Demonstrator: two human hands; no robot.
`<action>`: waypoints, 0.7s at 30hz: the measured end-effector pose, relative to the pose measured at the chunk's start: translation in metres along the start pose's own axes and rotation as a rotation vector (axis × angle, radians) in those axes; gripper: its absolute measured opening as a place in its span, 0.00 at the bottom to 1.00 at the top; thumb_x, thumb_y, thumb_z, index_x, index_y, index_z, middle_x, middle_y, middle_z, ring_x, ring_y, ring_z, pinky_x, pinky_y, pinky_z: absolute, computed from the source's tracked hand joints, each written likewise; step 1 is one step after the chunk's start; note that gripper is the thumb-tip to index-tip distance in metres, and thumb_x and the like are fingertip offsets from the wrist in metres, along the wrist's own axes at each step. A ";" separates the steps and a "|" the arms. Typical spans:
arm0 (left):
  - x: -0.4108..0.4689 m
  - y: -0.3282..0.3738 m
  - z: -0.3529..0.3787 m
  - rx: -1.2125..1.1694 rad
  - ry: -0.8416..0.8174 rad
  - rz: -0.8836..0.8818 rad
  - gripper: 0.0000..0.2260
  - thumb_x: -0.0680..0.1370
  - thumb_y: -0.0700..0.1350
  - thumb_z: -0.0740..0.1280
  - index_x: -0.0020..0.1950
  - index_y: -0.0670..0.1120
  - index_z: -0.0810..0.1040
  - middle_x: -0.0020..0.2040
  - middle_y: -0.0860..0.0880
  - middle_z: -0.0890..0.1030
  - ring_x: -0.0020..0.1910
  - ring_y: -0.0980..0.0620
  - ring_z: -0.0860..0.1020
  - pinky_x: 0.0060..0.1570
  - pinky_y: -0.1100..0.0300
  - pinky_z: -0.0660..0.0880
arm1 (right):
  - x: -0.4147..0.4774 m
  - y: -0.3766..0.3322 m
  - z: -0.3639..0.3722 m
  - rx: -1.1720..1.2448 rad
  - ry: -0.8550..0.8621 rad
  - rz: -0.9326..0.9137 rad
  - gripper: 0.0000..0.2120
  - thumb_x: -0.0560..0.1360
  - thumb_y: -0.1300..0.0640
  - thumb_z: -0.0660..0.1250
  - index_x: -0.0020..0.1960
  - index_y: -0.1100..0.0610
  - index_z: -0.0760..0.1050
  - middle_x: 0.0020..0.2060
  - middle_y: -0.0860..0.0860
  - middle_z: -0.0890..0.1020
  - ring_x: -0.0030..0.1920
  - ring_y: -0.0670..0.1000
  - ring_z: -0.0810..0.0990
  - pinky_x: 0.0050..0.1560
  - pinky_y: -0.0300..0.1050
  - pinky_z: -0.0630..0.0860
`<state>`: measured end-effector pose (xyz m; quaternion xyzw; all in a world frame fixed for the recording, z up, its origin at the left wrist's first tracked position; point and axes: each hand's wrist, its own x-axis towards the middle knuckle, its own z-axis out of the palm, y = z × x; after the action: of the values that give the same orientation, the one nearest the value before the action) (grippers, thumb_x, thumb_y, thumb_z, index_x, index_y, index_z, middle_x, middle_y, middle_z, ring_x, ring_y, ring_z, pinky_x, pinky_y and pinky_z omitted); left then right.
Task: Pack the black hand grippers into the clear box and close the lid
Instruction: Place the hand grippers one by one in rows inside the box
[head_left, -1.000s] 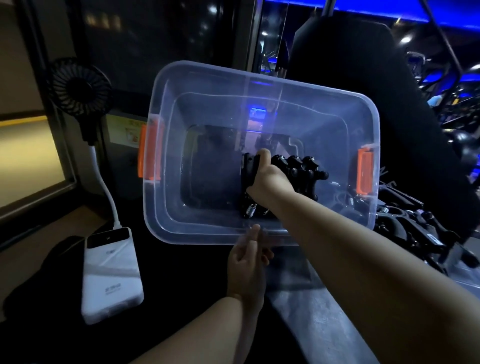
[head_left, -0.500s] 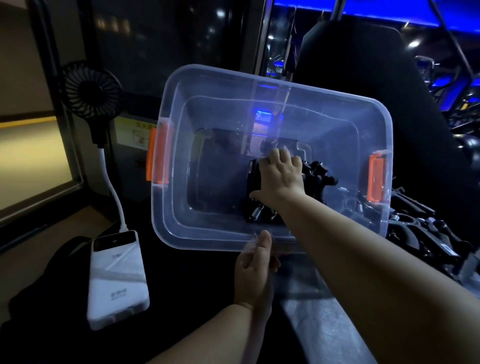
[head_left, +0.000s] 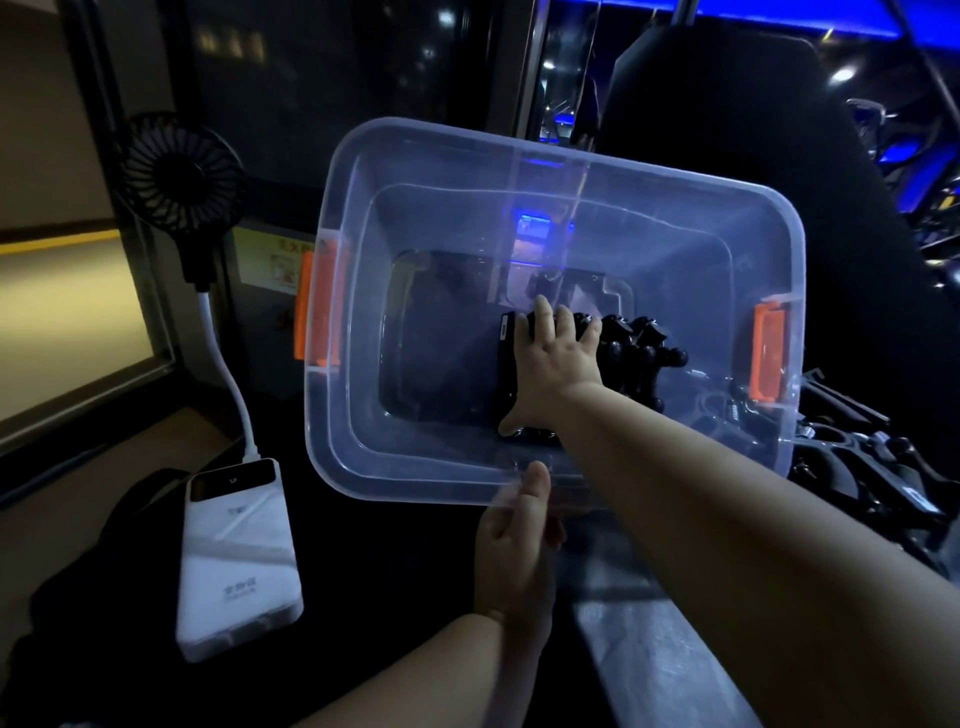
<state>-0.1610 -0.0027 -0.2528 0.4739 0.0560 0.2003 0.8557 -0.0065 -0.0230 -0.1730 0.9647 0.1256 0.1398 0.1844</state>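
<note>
Your right hand (head_left: 557, 366) lies flat, fingers spread, on the black hand grippers (head_left: 631, 351) inside the clear box (head_left: 415, 218) at frame centre. Your left hand (head_left: 514, 551) pinches the box's near rim, thumb on top. More grippers (head_left: 862, 467) lie at right, outside the box.

Dim room. Blue strip lighting (head_left: 779, 13) runs overhead at upper right. Dark glass panels (head_left: 322, 93) reflect ceiling lights. A lit beige wall (head_left: 47, 291) stands left.
</note>
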 end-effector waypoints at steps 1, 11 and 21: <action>0.000 0.000 0.000 0.004 0.003 0.003 0.20 0.76 0.50 0.62 0.39 0.32 0.71 0.30 0.42 0.66 0.26 0.56 0.65 0.26 0.68 0.63 | 0.001 -0.001 0.000 -0.007 0.003 0.000 0.68 0.53 0.29 0.75 0.77 0.59 0.43 0.76 0.60 0.43 0.75 0.63 0.47 0.69 0.72 0.48; 0.008 -0.002 0.003 0.062 -0.018 0.049 0.29 0.71 0.58 0.62 0.41 0.27 0.69 0.30 0.43 0.69 0.27 0.55 0.66 0.28 0.67 0.65 | -0.002 0.014 -0.004 0.208 0.047 -0.053 0.57 0.60 0.25 0.67 0.78 0.46 0.45 0.77 0.53 0.36 0.77 0.56 0.38 0.74 0.64 0.40; 0.007 -0.004 0.003 0.199 -0.012 -0.018 0.19 0.77 0.56 0.59 0.34 0.47 0.78 0.28 0.55 0.78 0.28 0.64 0.73 0.36 0.64 0.70 | -0.061 0.079 0.020 0.622 0.464 0.108 0.28 0.70 0.36 0.64 0.63 0.52 0.75 0.63 0.55 0.73 0.67 0.60 0.66 0.67 0.51 0.63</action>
<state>-0.1527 -0.0047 -0.2539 0.5572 0.0746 0.1833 0.8065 -0.0422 -0.1184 -0.1739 0.9226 0.1493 0.3188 -0.1576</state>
